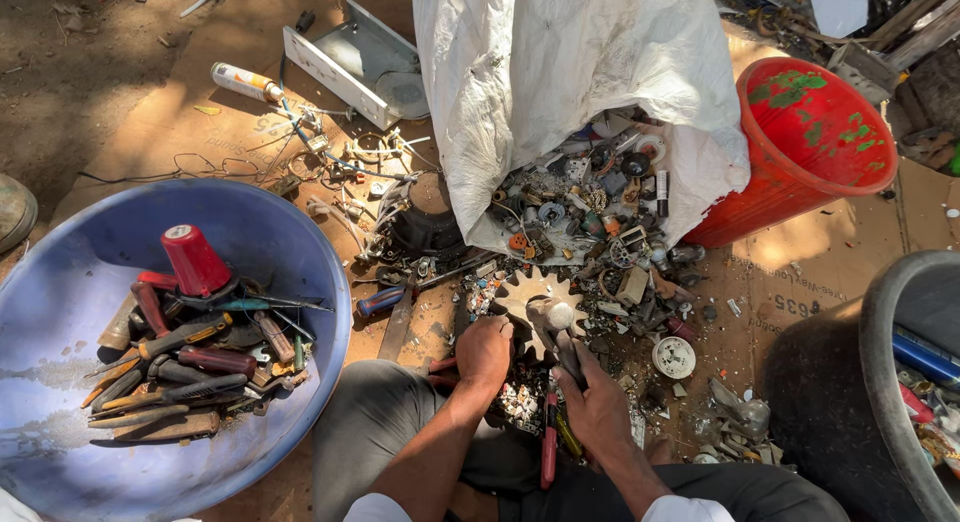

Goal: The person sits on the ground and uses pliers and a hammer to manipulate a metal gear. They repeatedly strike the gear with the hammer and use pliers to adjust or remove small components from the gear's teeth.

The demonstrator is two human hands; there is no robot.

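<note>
Cardboard sheeting is covering the dirt ground, strewn with scrap spilling from a white sack. Both hands are working at a toothed gear lying just below the sack's mouth: the left hand is gripping its lower-left edge, the right hand is closing around its shaft. 1 blue basin of tools is sitting well apart.

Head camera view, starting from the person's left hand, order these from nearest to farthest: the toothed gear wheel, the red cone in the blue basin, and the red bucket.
From the left hand:
1. Toothed gear wheel, right against the hand, just to its right.
2. Red cone, off to the left, standing in the blue basin among the tools.
3. Red bucket, far up and to the right, tipped beside the white sack.
</note>
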